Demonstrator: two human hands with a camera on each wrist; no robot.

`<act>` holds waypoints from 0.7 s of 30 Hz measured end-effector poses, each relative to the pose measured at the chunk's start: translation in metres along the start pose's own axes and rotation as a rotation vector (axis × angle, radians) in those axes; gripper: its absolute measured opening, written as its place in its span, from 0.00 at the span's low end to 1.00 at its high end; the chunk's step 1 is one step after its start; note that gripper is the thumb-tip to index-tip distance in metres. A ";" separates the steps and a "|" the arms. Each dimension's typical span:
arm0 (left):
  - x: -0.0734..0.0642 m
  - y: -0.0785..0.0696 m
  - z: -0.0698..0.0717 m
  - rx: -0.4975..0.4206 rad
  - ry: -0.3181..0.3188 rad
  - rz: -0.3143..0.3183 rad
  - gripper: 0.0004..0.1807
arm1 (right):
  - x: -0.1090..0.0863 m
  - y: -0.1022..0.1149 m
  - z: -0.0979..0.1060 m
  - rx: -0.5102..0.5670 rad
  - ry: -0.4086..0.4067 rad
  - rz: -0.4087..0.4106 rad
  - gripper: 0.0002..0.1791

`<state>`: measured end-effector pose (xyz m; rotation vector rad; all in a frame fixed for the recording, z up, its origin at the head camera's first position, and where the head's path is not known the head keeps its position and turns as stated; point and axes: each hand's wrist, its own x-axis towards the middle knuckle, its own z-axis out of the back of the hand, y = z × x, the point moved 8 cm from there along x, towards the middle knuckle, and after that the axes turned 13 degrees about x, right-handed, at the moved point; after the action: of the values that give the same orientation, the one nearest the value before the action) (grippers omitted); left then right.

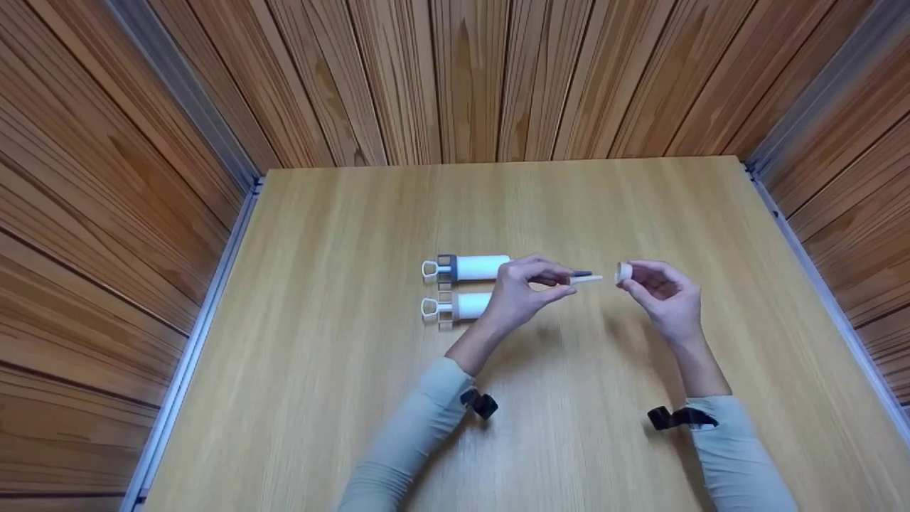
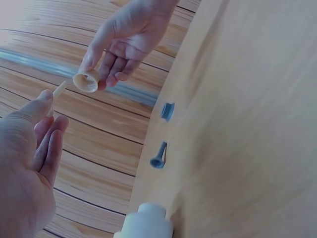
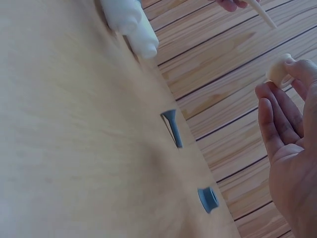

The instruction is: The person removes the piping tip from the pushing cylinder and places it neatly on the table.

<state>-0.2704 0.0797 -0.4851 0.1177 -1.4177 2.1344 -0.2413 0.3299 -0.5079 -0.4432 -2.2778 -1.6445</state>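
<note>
Between thumb and fingertips, my left hand (image 1: 525, 290) pinches a cream tapered nozzle (image 1: 589, 279), its thin end pointing right. My right hand (image 1: 670, 302) holds a cream flared ring (image 1: 623, 272) by its edge. In the left wrist view the nozzle's tip (image 2: 60, 89) and the ring (image 2: 85, 89) face each other with a small gap between. Both pieces are held above the table. Under the hands lie a dark grey nozzle (image 3: 172, 126) and a matching grey flared ring (image 3: 208, 199). My left hand hides the front ends of two white syringe-like tubes in the head view.
The tubes lie side by side left of centre, the far one (image 1: 482, 267) with a dark grey collar, the near one (image 1: 471, 306) with a pale collar. Each has a white loop handle pointing left. Wood-panelled walls (image 1: 469, 85) and metal rails (image 1: 192, 341) border the table.
</note>
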 end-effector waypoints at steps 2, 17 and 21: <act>0.003 -0.001 -0.005 -0.014 0.005 0.010 0.13 | 0.000 0.003 0.006 0.008 -0.006 0.005 0.17; 0.010 0.003 -0.043 -0.051 0.043 0.120 0.14 | -0.002 0.002 0.043 -0.011 -0.067 -0.036 0.18; 0.009 0.010 -0.053 -0.050 0.059 0.160 0.14 | -0.003 -0.002 0.050 0.009 -0.075 -0.058 0.19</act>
<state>-0.2704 0.1268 -0.5133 -0.0795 -1.4891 2.2082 -0.2419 0.3771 -0.5260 -0.4487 -2.3727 -1.6711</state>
